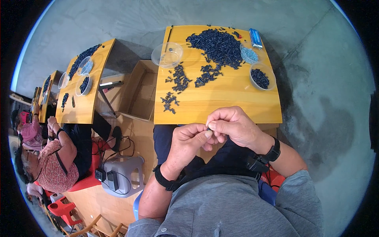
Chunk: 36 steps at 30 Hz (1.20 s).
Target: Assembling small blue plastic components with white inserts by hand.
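My left hand (186, 143) and my right hand (236, 127) meet just off the near edge of the wooden table, above my lap. Thumbs and fingertips of both are pinched together around a small dark piece (209, 128), mostly hidden by the fingers. Beyond them on the table lies a large heap of short black cylindrical pieces (216, 44). Smaller groups of the same pieces (179, 79) are spread nearer on the left. A clear round tub (262, 86) at the right holds more black pieces.
At the back right stand a container of small light-blue pieces (249, 55) and a blue-and-white package (256, 38). A clear tub (162, 62) sits at the table's left edge. An open cardboard box (136, 94) and grey stool (125, 173) lie left, near another seated person (59, 166).
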Available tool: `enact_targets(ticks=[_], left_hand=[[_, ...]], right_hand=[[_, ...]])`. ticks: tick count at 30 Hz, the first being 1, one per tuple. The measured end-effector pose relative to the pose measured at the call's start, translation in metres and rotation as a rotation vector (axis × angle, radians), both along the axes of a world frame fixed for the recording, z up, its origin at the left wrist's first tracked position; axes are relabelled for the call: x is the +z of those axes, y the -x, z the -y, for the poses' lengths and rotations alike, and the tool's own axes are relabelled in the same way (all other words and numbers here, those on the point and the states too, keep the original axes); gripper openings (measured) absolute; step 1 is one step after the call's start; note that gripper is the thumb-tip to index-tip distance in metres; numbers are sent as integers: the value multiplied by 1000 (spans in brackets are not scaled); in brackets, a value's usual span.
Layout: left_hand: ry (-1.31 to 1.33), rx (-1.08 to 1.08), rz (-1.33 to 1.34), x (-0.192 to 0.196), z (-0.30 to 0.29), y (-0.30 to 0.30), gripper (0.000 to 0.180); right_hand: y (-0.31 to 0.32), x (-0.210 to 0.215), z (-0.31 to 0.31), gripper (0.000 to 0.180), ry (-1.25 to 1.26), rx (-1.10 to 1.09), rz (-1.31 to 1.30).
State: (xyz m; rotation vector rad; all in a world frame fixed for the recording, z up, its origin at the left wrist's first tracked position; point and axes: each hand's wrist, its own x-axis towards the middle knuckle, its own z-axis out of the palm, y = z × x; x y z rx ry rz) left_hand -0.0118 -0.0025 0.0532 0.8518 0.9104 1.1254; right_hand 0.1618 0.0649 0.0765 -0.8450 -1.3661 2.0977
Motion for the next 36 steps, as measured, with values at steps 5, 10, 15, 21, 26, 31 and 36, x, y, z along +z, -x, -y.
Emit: enact_targets(ticks=[5, 10, 15, 21, 26, 31, 36], left_hand=[[-1, 31, -11, -4, 0, -3, 12], [-12, 73, -19, -7, 0, -6, 13], [7, 99, 5, -4, 0, -6, 12], [-45, 104, 53, -6, -2, 3, 11], [-58, 129, 52, -3, 1, -1, 10], [-73, 36, 145, 0, 1, 2, 10], [-105, -39, 146, -1, 1, 2, 11]], right_hand=[[6, 8, 6, 12, -55, -72, 50], [9, 7, 9, 12, -130, -140, 102], [10, 11, 8, 13, -140, -123, 130], [10, 1, 14, 33, 113, -233, -17], [8, -8, 18, 51, 391, -16, -3], [6, -11, 15, 55, 550, 64, -155], [4, -19, 14, 53, 575, 165, -220]])
